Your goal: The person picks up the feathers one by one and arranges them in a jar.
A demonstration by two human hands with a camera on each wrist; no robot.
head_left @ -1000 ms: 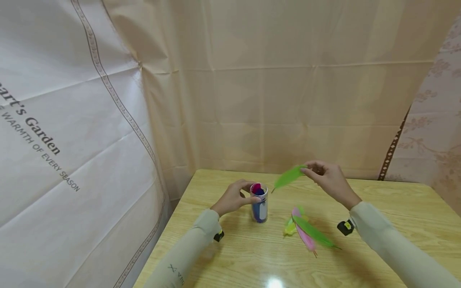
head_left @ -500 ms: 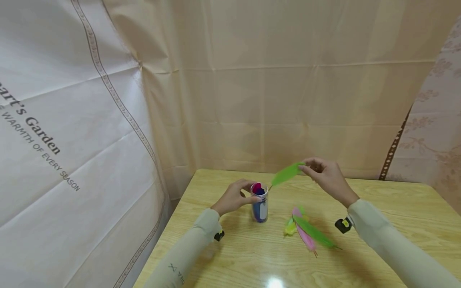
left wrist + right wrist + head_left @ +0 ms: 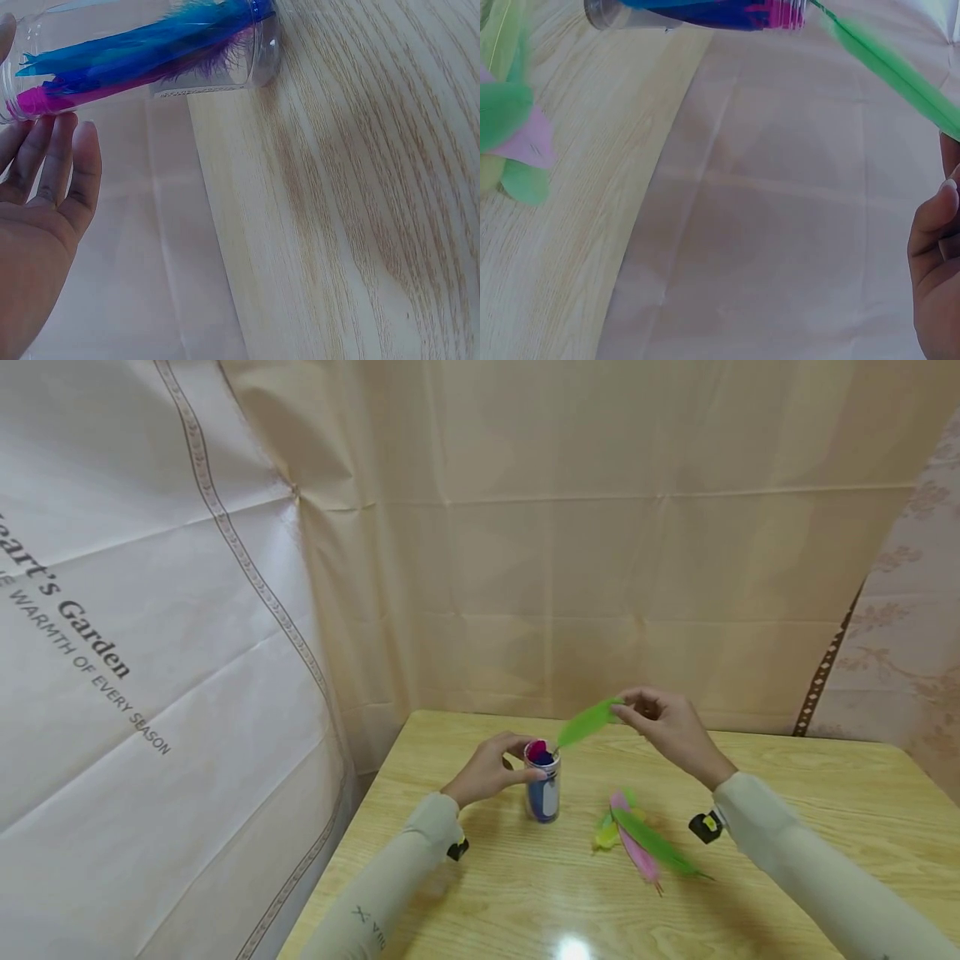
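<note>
My left hand grips a clear plastic jar near its mouth, thumb on the near side. The jar stands upright on the table. Blue feathers and a magenta feather are inside it. My right hand pinches a green feather by its soft tip. That feather slants down to the left, its bare quill end at the jar's mouth; how deep it reaches is hard to see. In the right wrist view the same green feather runs from the jar's threaded neck to my fingers.
Right of the jar lies a loose pile of feathers: a green feather on top, a pink feather and a yellow feather beneath. The wooden table ends at a beige cloth backdrop. A white printed cloth hangs left.
My right hand has moved left with the green feather, bringing its quill from beside the jar to the jar's mouth. My left hand keeps its grip on the jar.
</note>
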